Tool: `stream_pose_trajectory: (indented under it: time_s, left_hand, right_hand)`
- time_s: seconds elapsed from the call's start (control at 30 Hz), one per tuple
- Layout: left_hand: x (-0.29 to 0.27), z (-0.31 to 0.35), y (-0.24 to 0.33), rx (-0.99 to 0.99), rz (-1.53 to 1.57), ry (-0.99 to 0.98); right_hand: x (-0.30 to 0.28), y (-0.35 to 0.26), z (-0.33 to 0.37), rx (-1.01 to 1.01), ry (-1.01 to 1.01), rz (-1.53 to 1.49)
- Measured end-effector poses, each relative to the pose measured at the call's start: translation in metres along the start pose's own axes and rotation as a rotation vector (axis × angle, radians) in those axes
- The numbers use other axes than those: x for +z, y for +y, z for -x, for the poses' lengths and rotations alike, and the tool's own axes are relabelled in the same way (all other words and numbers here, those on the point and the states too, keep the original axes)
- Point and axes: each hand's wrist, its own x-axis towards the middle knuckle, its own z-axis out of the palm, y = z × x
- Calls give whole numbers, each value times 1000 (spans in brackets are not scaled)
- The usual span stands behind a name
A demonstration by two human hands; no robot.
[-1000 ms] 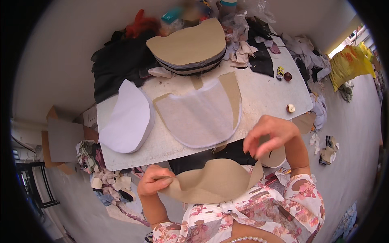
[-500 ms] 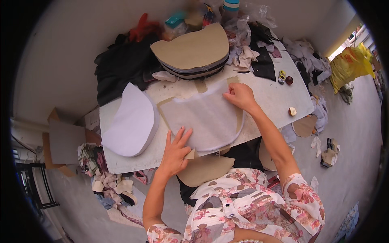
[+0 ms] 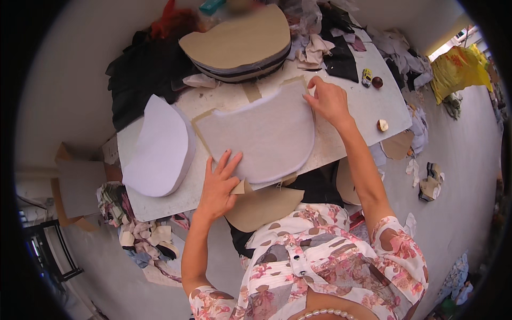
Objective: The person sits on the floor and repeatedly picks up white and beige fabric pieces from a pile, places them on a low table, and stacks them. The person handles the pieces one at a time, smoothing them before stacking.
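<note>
Taking the sheet's middle as the centre of the clock, a white stack [image 3: 157, 152] sits on the desk [image 3: 368, 106] toward half past eight, just beside the sheet and not touching it. The left hand [image 3: 216, 188] lies at seven o'clock, its three outer fingers spread on the sheet's lower-left margin, while thumb and forefinger appear pinched on a corner of a tan piece [image 3: 269, 205], which rests over the lap toward six. A tan-topped pile [image 3: 234, 40] stands near twelve.

The white sheet [image 3: 256, 133] lies flat near the desk's front edge, its long axis tilted from about half past eight up to half past two (a tan edge shows from beneath at its upper corners). The right hand [image 3: 329, 101] is a little past two, by the upper-right corner at the far end of that axis, and is clearly the nearer to it. Its thumb and forefinger curl toward each other with a slight gap; whether they have any edge between them, one cannot tell. Beyond it, a toy car [image 3: 367, 77] stands toward two.
</note>
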Motion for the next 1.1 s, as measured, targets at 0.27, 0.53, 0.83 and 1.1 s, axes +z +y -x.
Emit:
stream_pose_trajectory:
  time_s: [0.27, 0.53, 0.83, 1.1]
  left_hand:
    - [1, 0, 2, -6, 20, -3]
    - [-34, 4, 48, 26, 10, 121]
    - [-68, 41, 76, -65, 228, 451]
    - [-62, 71, 60, -306, 610, 726]
  right_hand:
    - [-8, -27, 47, -677, -467, -282]
    - [-30, -77, 75, -769, -170, -807]
    - [3, -60, 133, -604, -845, -615]
    - [-52, 3, 140, -75, -662, -1056]
